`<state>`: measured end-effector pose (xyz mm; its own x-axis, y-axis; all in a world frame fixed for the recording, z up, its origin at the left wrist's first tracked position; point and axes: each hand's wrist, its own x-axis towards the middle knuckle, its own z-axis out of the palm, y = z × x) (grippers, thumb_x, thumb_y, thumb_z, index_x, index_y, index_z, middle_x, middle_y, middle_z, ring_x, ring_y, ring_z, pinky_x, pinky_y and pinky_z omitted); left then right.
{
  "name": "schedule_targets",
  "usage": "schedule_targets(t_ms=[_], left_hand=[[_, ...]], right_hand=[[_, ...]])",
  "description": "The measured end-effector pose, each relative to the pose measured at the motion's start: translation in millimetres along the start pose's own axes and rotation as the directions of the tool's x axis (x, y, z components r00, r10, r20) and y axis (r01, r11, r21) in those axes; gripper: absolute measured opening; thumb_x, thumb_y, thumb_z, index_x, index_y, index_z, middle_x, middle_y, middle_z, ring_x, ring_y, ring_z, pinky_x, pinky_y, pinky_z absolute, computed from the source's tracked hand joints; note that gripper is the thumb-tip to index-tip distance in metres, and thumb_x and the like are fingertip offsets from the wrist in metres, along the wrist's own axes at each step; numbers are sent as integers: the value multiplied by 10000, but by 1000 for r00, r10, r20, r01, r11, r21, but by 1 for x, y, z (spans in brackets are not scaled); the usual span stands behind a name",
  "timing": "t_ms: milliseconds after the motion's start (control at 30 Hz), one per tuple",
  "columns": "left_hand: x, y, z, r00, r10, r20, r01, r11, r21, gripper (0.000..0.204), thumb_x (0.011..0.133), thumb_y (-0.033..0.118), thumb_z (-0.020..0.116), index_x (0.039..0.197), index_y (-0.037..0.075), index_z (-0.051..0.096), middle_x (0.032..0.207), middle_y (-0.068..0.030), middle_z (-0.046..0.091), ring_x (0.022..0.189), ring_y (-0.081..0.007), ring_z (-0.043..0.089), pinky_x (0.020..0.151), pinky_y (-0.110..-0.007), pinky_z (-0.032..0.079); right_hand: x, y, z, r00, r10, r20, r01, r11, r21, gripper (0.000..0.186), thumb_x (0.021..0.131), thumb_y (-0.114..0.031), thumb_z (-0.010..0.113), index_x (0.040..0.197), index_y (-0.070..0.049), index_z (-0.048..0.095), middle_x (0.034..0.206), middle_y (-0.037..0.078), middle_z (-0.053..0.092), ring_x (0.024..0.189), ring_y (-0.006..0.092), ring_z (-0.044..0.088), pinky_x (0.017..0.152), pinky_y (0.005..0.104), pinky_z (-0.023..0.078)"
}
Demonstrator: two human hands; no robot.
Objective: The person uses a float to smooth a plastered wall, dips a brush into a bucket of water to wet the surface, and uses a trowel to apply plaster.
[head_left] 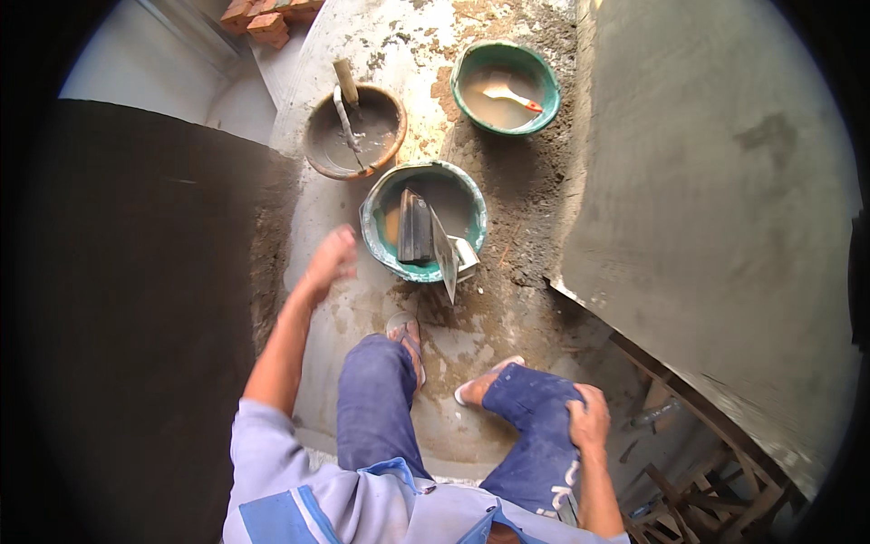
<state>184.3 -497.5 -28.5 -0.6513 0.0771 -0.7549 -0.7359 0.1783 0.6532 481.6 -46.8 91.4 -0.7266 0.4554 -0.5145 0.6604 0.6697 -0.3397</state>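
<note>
My left hand (332,261) is raised over the floor just left of the near green bucket (370,238). Motion blurs its fingers; it seems to hold nothing, but how far they are closed is unclear. On my right knee rests my right hand (591,419), its fingers spread over the blue trouser cloth. Inside the near bucket's murky water stands a dark, long block-shaped tool (416,228). Beside it, a flat steel trowel blade (445,256) leans over the rim, along with a whitish piece (467,257) that I cannot name.
A brown bowl (313,150) of grey mix holds a wooden-handled tool (345,80). Another green basin (459,91) contains cloudy water and a brush (513,98). Grey plastered walls (707,181) flank both sides. Bricks (268,27) lie at top left; wood scraps (698,508) lie lower right.
</note>
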Motion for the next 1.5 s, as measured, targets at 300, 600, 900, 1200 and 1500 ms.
schedule_targets(t_ms=[300, 600, 900, 1200, 1500], left_hand=[[-335, 98, 19, 980, -56, 192, -123, 593, 796, 904, 876, 348, 675, 1586, 52, 199, 1566, -409, 137, 1468, -541, 184, 1212, -509, 215], [-192, 104, -50, 976, -201, 80, 10, 412, 911, 956, 853, 460, 721, 1597, 159, 201, 1656, -232, 37, 1497, -502, 106, 1073, -797, 205], [-154, 93, -106, 971, -236, 40, 37, 311, 950, 632, 881, 361, 668, 1442, 115, 510, 1575, -220, 339, 1477, -444, 246, 1186, -593, 219], [-95, 146, -89, 991, -83, 108, -80, 292, 953, 660, 799, 271, 785, 1389, 58, 577, 1588, -239, 318, 1479, -463, 248, 1197, -512, 247], [-103, 152, -100, 984, -168, 54, -20, 200, 980, 631, 849, 295, 748, 1403, 56, 563, 1601, -228, 294, 1487, -451, 226, 1206, -494, 237]], right_hand=[[-14, -122, -14, 830, -308, 465, 377, 924, -62, 394, 830, -197, 550, 1165, -91, 727, 1172, 198, 687, 1116, 378, 637, 985, 441, 487], [190, -346, 90, 775, 63, 629, -468, 727, 503, 411, 886, -166, 511, 1257, -105, 678, 1142, 200, 712, 1051, 295, 696, 950, 392, 519], [245, -382, 251, 991, -124, -42, 131, 958, 254, 348, 855, -92, 550, 1169, -38, 689, 1074, 230, 676, 1064, 402, 642, 933, 475, 512], [612, -303, 131, 888, -254, -384, 82, 908, -411, 567, 1066, -408, 234, 1592, -197, 245, 1659, 143, 193, 1520, 426, 120, 1191, 673, 25], [507, -375, 144, 995, -96, -11, 92, 977, -194, 289, 913, -180, 553, 1136, -9, 619, 1071, 163, 709, 1088, 358, 649, 908, 473, 494]])
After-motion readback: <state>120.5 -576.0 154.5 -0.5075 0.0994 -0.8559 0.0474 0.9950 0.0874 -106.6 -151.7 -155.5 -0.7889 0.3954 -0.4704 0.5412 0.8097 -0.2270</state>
